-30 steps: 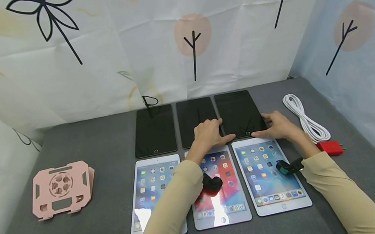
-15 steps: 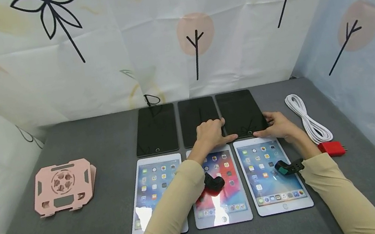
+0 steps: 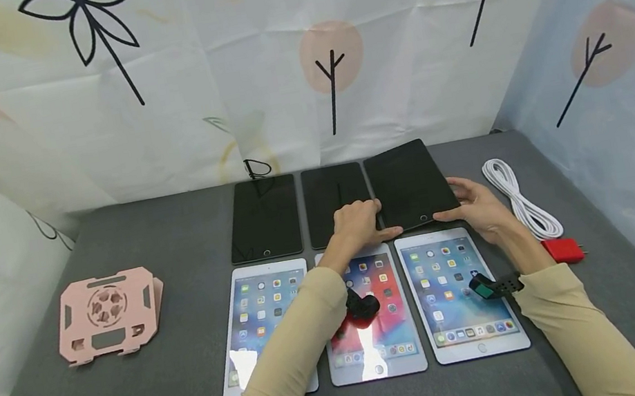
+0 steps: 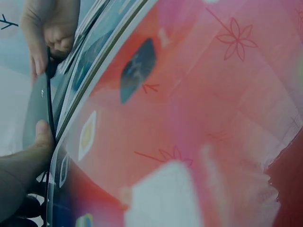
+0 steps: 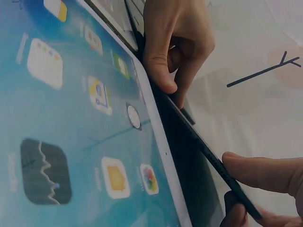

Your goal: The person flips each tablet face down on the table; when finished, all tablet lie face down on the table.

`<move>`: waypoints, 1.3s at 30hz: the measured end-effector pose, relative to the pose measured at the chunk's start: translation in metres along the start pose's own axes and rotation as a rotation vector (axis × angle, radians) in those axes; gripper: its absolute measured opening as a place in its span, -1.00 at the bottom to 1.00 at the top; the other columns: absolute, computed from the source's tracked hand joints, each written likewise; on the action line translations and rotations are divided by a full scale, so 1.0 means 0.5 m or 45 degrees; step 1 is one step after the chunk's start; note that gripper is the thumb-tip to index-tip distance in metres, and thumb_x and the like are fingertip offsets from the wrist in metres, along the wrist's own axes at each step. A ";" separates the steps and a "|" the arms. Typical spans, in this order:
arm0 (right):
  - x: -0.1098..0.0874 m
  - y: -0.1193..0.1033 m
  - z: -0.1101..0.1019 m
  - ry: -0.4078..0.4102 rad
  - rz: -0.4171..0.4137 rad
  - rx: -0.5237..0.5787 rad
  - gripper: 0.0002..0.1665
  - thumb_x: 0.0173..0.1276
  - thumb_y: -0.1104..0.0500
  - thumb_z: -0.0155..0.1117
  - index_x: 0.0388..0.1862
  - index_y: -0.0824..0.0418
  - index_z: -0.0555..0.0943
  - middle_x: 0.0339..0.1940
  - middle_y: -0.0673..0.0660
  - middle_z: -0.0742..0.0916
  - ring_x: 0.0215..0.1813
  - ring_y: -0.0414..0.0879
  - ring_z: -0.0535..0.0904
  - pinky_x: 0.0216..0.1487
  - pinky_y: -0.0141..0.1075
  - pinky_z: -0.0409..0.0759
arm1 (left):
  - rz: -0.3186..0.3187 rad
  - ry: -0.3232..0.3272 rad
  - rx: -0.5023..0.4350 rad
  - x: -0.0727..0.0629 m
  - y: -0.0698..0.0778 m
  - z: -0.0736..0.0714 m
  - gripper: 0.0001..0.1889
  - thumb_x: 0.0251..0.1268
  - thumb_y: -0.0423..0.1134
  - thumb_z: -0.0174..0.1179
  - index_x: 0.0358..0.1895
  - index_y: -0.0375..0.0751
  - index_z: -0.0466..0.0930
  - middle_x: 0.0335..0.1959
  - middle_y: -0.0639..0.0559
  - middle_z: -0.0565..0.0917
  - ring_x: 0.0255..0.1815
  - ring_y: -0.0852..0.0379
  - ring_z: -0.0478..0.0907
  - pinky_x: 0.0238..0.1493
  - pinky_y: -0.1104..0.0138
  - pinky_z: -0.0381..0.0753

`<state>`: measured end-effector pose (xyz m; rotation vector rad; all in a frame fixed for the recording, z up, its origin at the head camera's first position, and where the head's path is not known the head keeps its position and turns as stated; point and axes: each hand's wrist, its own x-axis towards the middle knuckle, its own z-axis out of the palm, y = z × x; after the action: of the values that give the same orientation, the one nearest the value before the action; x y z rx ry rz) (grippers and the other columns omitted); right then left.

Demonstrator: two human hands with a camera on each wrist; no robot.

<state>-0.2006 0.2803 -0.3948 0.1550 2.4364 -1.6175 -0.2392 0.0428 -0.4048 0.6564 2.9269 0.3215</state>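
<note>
Three tablets with dark screens lie in the back row. The rightmost black tablet (image 3: 411, 182) is tilted, its right side raised off the table. My right hand (image 3: 480, 209) pinches its right edge near the front corner, thumb on top and fingers underneath, as the right wrist view shows. At the opposite front corner my left hand (image 3: 355, 228) holds the left edge, with the thumb (image 4: 42, 135) on the face. The left hand also covers part of the middle black tablet (image 3: 331, 188). The left black tablet (image 3: 263, 221) lies flat, untouched.
In front are three white tablets with lit screens: left (image 3: 267, 311), middle (image 3: 395, 304) and right (image 3: 458, 286). A pink folding stand (image 3: 110, 313) sits at left. At right are a coiled white cable (image 3: 519, 199) and a red plug adapter (image 3: 564, 250). Curtains hang behind.
My right hand has lifted the right side of the rightmost black tablet, which lay flat before. The left hand has kept its place at the left edge.
</note>
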 end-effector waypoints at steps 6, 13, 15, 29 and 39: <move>-0.012 -0.021 -0.002 0.069 -0.064 0.041 0.13 0.31 0.35 0.41 0.71 0.15 -0.02 0.36 0.20 0.48 0.12 -0.27 0.49 0.18 -0.48 0.52 | -0.032 -0.095 -0.170 0.000 0.017 -0.005 -0.27 0.32 0.31 0.25 0.41 -0.07 0.50 0.22 -0.07 0.68 0.06 0.02 0.68 0.05 0.14 0.69; -0.030 -0.049 0.003 0.102 -0.149 0.014 0.13 0.31 0.40 0.39 0.71 0.12 -0.01 0.45 0.35 0.37 0.03 -0.27 0.49 -0.05 -0.59 0.54 | -0.046 -0.159 -0.384 -0.004 0.031 0.001 -0.26 0.40 0.17 0.25 0.50 -0.17 0.37 0.36 -0.14 0.59 0.26 -0.05 0.62 0.23 0.04 0.64; -0.034 -0.054 0.007 0.102 -0.185 0.028 0.12 0.31 0.42 0.38 0.71 0.13 0.00 0.45 0.35 0.37 -0.01 -0.29 0.51 -0.06 -0.58 0.56 | -0.047 -0.168 -0.408 -0.003 0.032 0.002 -0.25 0.41 0.15 0.25 0.52 -0.17 0.34 0.38 -0.14 0.57 0.29 -0.06 0.61 0.25 0.02 0.63; -0.051 -0.102 0.044 0.074 -0.383 0.050 0.02 0.35 0.49 0.27 0.69 0.15 0.07 0.36 0.40 0.35 -0.04 -0.32 0.55 -0.07 -0.57 0.58 | 0.125 -0.190 -0.721 0.008 0.003 -0.001 -0.26 0.41 -0.02 0.30 0.53 -0.30 0.30 -0.63 0.11 0.59 -0.66 0.33 0.44 -0.46 0.50 0.41; -0.044 -0.108 0.071 0.027 -0.497 -0.023 -0.01 0.41 0.48 0.21 0.70 0.14 0.03 0.35 0.46 0.36 0.26 0.31 0.52 -0.06 -0.60 0.56 | 0.278 -0.117 -1.239 0.007 -0.021 -0.022 -0.26 0.58 0.00 0.10 0.67 0.05 -0.02 0.34 -0.21 0.56 -0.04 -0.09 0.79 -0.06 0.23 0.77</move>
<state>-0.1858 0.2272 -0.3547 -0.3282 2.6179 -1.7437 -0.2483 0.0329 -0.3970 0.7521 2.1789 1.5250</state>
